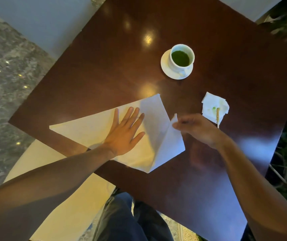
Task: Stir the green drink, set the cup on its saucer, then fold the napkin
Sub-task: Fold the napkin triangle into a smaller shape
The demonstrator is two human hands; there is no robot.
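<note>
Two hands work on the large white napkin [94,134], which lies flat on the near part of the dark wooden table [104,72], already folded into a long triangle-like shape with one point toward the left. The left hand [125,134] rests palm down on its middle, its fingers [135,115] spread and pressing the paper to the table. The right hand [198,129], somewhat blurred, pinches the napkin's right corner between thumb and fingertips and holds that flap lifted off the surface, a crease running down from it toward the near edge. Farther back and to the right, well apart from the napkin, the white cup [182,57] stands upright on its saucer [167,68], holding the green drink [180,58]. Near the right hand, a small crumpled tissue [214,103] with green stains lies on the table, and a thin wooden stirring stick [218,117] rests across it, one end on the stain. Below the table edge, the person's dark trousers [121,220] show.
</note>
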